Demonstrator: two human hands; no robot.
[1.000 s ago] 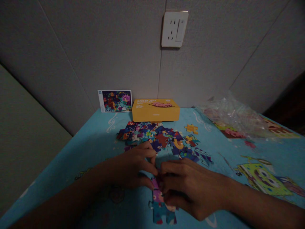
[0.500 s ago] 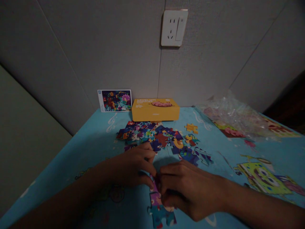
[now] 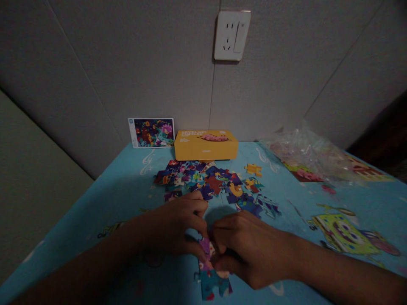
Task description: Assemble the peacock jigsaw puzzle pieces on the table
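Note:
In front of me lies a short strip of joined jigsaw puzzle pieces, teal at the near end and pink-purple at the far end. My left hand has its thumb and index finger closed around the left edge of the purple puzzle piece. From the other side, my right hand pinches the same end of the strip, its curled fingers covering part of it. The two hands nearly touch at the fingertips. Beyond them spreads a heap of loose puzzle pieces, mostly dark blue, red and teal.
A yellow puzzle box stands against the wall, beside a picture card propped upright. One yellow puzzle piece lies apart. Clear plastic wrapping covers printed sheets at the right. The blue tablecloth carries cartoon figures.
My left thumb has slid slightly nearer along the strip, and my right thumb and fingers have shifted a little at the purple end. The view has tilted slightly.

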